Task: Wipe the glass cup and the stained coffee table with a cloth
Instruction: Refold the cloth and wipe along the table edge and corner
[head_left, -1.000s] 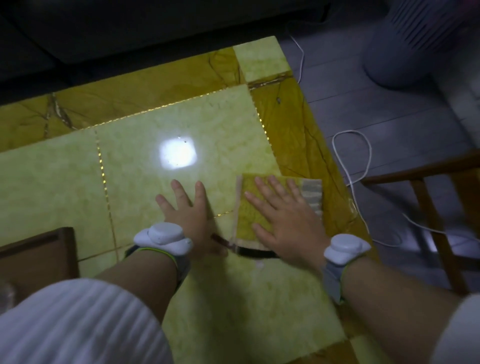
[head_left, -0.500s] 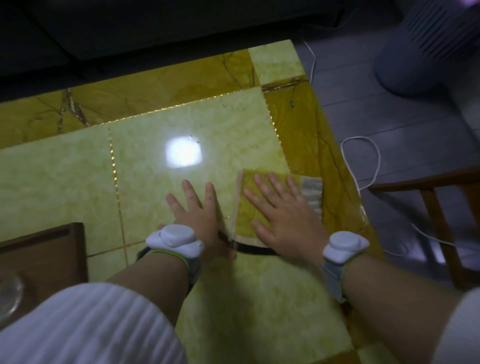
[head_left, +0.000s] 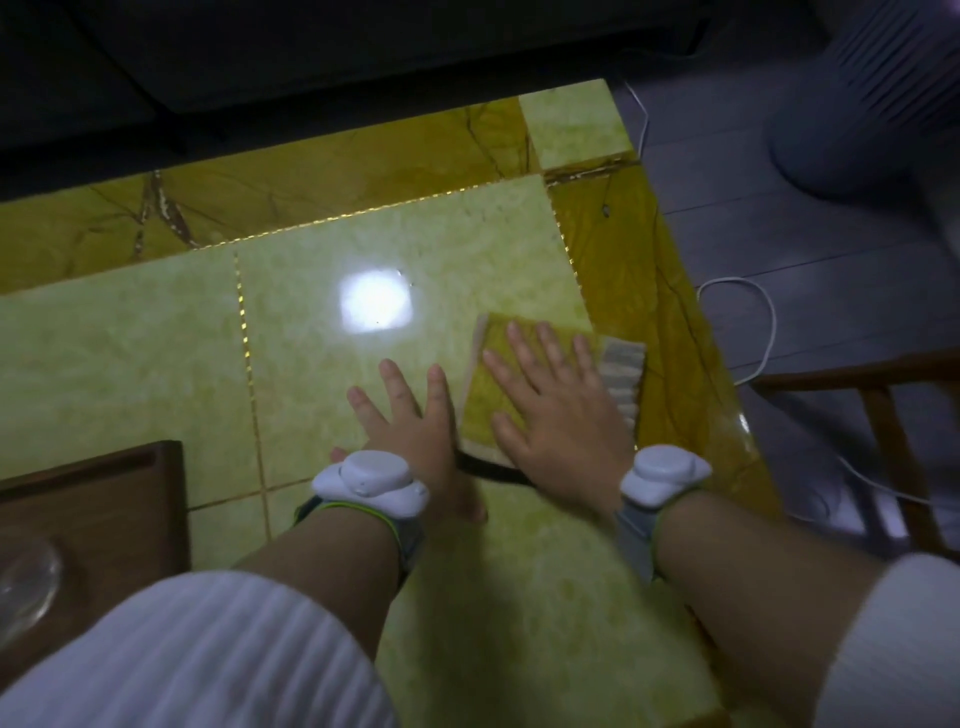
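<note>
A folded yellow cloth (head_left: 485, 410) with a grey ribbed edge lies flat on the glossy yellow-green coffee table (head_left: 156, 364), near its right side. My right hand (head_left: 556, 415) presses palm down on the cloth, fingers spread. Just left of the cloth, my left hand (head_left: 410, 421) rests flat on the bare tabletop with its fingers apart. A glass cup (head_left: 23, 587) shows partly at the lower left, standing on a dark wooden tray (head_left: 104, 499).
The table's right edge runs close beside the cloth. Beyond it lie a grey floor, a white cable (head_left: 763, 332), a wooden chair frame (head_left: 883, 410) and a pale ribbed appliance (head_left: 878, 88). A dark sofa borders the far edge.
The view has shifted so the table, hands and tray appear further right, and the glass cup has come into sight. Both hands stay flat in about the same place on the table.
</note>
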